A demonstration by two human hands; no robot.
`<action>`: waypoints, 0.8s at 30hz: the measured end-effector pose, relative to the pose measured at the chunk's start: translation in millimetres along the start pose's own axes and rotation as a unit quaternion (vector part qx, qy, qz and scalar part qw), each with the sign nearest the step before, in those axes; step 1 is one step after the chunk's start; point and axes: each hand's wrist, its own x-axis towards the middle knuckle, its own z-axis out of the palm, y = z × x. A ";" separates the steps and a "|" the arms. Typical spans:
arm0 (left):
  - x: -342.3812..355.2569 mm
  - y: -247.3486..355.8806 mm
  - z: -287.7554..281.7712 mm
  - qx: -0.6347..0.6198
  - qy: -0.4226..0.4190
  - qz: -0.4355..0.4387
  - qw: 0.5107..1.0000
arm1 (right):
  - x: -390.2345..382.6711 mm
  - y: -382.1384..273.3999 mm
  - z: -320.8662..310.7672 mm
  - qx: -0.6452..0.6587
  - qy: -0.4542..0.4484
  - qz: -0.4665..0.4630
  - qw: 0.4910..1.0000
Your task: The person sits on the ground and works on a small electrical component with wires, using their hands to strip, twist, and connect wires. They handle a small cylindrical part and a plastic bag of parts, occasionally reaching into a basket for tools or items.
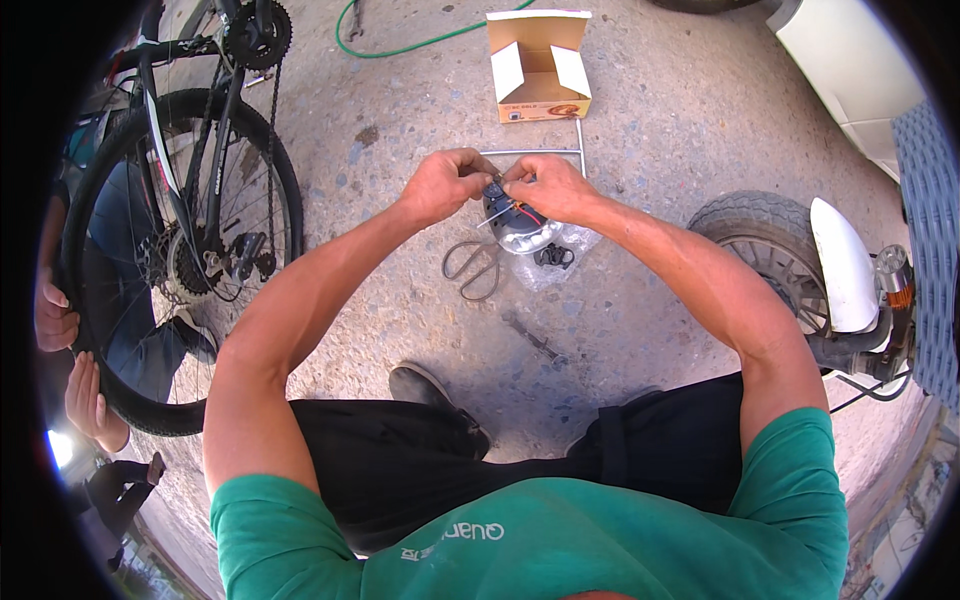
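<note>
My left hand (443,185) and my right hand (555,187) meet in front of me, fingers pinched close together. Between the fingertips is a small dark part (494,190); its exact kind is too small to make out. Just under the hands lies a round, lamp-like unit (524,241) with a black body and a shiny, clear lower side. Red and orange wires (527,211) and a pale strip run across it; my right hand partly hides it. Clear plastic wrap (540,275) lies beside it, with small black clip-like pieces (553,256) on top. Scissors (466,284) rest on the ground to the left.
Beyond the hands stand an open cardboard box (540,108) and an L-shaped metal bar (582,145). A bicycle (207,185) is at left, with another person's hands (85,395) near its wheel. A scooter wheel (755,225) is at right. A dark wrench-like tool (535,340) lies nearer me.
</note>
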 end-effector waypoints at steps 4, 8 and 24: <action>-5.8 6.2 -5.2 0.161 0.025 0.118 0.980 | 3.5 0.2 1.9 -0.009 -0.017 -0.005 1.000; -9.7 9.5 -6.9 0.253 0.033 0.200 0.946 | 4.5 -3.0 0.0 -0.033 -0.037 -0.001 0.999; -7.0 17.3 -10.9 0.262 -0.012 0.179 0.948 | 9.9 -3.6 -6.0 0.036 -0.074 -0.017 0.996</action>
